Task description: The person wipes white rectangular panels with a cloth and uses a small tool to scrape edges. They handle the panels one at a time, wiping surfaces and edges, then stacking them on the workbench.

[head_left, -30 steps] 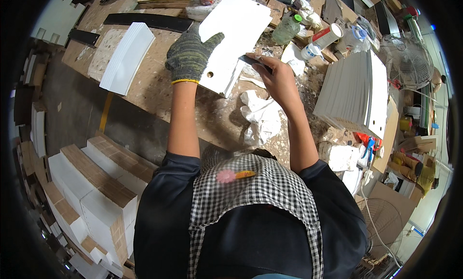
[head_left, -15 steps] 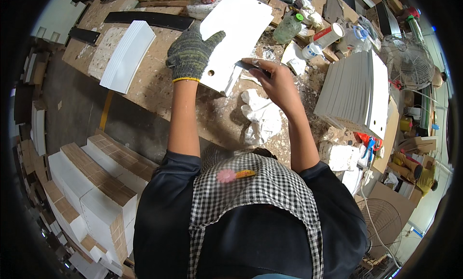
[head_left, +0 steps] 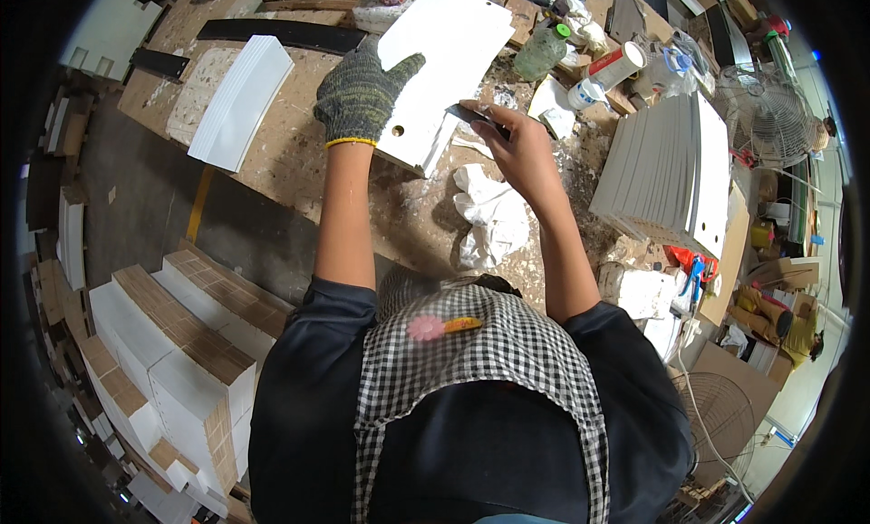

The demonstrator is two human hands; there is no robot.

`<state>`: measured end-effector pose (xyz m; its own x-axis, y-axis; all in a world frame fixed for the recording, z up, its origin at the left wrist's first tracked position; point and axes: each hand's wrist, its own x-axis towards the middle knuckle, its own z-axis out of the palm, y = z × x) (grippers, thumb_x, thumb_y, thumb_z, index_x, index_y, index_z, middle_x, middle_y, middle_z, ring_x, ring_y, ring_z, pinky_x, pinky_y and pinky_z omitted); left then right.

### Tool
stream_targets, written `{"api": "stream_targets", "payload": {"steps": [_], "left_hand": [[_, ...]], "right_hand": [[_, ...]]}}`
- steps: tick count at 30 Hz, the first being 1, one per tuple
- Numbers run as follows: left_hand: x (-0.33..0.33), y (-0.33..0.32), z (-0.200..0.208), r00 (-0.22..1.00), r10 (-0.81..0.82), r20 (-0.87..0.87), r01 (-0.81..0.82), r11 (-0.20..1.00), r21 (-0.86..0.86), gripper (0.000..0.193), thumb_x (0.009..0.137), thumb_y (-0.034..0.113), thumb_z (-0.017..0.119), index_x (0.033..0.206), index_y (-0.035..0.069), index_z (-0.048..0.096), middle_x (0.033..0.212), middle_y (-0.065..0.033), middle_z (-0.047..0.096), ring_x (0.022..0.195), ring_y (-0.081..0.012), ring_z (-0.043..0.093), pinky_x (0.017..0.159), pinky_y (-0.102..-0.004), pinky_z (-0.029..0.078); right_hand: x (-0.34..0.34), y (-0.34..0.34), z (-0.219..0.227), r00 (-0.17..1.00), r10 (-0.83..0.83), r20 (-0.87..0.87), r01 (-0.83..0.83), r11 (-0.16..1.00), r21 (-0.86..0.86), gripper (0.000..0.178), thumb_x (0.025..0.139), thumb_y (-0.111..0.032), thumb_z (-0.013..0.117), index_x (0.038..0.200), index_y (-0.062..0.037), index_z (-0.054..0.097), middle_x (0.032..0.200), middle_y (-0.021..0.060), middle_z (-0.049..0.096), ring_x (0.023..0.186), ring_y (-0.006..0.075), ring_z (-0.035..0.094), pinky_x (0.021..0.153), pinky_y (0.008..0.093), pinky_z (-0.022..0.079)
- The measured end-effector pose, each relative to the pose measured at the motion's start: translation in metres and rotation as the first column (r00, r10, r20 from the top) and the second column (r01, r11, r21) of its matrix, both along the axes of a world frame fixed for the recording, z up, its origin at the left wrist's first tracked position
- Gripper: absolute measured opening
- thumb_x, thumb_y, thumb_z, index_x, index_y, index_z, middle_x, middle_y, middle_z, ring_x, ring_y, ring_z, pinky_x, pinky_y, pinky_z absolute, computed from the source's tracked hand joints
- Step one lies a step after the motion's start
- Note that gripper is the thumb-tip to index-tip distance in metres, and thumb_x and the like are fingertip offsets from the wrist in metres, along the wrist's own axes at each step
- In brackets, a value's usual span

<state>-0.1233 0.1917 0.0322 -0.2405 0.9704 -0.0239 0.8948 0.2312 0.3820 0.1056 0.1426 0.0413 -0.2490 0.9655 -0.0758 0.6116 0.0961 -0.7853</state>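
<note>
A white panel (head_left: 444,57) with small dark holes near its corners lies on the workbench, on top of other white boards. My left hand (head_left: 361,96), in a dark knitted glove with a yellow cuff, grips its left edge, thumb spread over the top face. The other fingertips are partly hidden. My bare right hand (head_left: 524,148) is closed round a putty knife (head_left: 471,114) with a flat, dark blade. The blade's tip is at the panel's right edge. Below the right hand lies a crumpled white cloth (head_left: 489,218).
Left of the panel stands a stack of white boards (head_left: 240,102); a larger stack (head_left: 657,175) is at the right. A green-capped bottle (head_left: 541,53), a paper cup (head_left: 587,93) and a red-and-white can (head_left: 618,66) crowd the back right. White blocks (head_left: 181,361) fill the floor at lower left.
My right hand and the putty knife have shifted slightly, and more of the blade shows at the panel's edge. The left hand stays on the panel.
</note>
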Motion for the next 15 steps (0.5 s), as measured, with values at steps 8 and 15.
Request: {"api": "stream_targets", "payload": {"steps": [8,15], "left_hand": [[-0.003,0.001,-0.004,1.0,0.002,0.013,-0.002,1.0,0.002,0.098,0.083,0.078,0.059,0.147,0.003,0.047,0.142,-0.0233,0.056,0.13,-0.0344,0.057,0.111,-0.0465,0.042],[-0.002,0.002,-0.005,1.0,0.004,0.002,-0.004,1.0,0.012,0.098,0.083,0.077,0.059,0.147,0.003,0.048,0.141,-0.0236,0.057,0.129,-0.035,0.057,0.111,-0.0466,0.042]], "right_hand": [[0.0,-0.002,-0.004,0.999,-0.006,-0.048,0.009,0.998,0.061,0.029,0.095,-0.012,0.068,0.123,-0.0155,0.074,0.073,0.0153,0.065,0.056,0.0201,0.052,0.057,0.0355,0.045],[0.0,-0.007,0.002,0.999,0.024,-0.028,-0.022,0.998,0.055,0.029,0.094,-0.011,0.068,0.122,-0.0134,0.074,0.071,0.0169,0.064,0.054,0.0224,0.053,0.056,0.0373,0.045]]}}
